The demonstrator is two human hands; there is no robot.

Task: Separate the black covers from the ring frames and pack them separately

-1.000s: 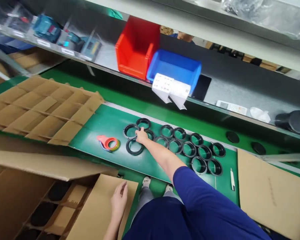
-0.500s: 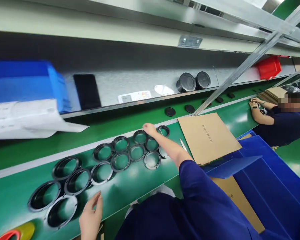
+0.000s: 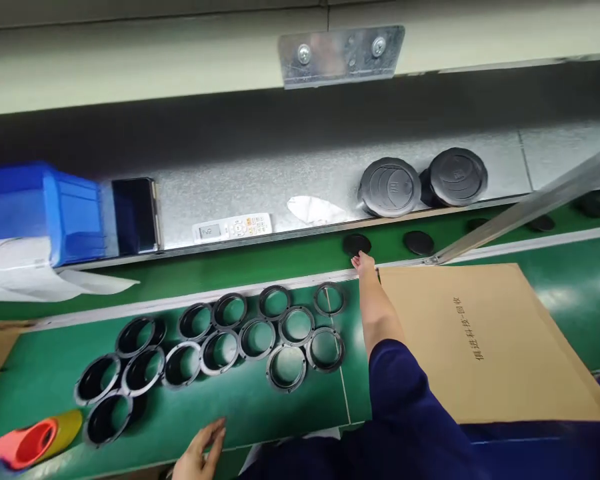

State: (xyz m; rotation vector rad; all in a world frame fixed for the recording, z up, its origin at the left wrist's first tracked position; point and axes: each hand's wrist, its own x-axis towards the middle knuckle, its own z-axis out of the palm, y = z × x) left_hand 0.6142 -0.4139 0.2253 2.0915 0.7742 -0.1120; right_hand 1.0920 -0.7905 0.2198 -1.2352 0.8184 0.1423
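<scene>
My right hand (image 3: 363, 261) reaches to the far green strip, its fingers closed at the near edge of a black round disc (image 3: 357, 244). How far they wrap under it is hidden. Low in the view, my left hand (image 3: 200, 453) hovers by the table's front edge, thumb and fingers slightly apart and holding nothing. Between the hands stand several black open rings (image 3: 287, 368) in rough rows on the green table (image 3: 260, 407). Another black disc (image 3: 419, 243) lies to the right of the one at my right hand.
A cardboard sheet (image 3: 490, 347) lies to the right of my arm. The metal shelf above holds two black round vents (image 3: 391, 188), a white remote control (image 3: 233, 227), a phone (image 3: 136, 215) and a blue bin (image 3: 75, 217). A red-and-yellow tape dispenser-like object (image 3: 35, 440) sits at left.
My right hand has moved from the rings to the disc on the far strip. The view has shifted closer to the shelf. My left hand stays low near the front edge.
</scene>
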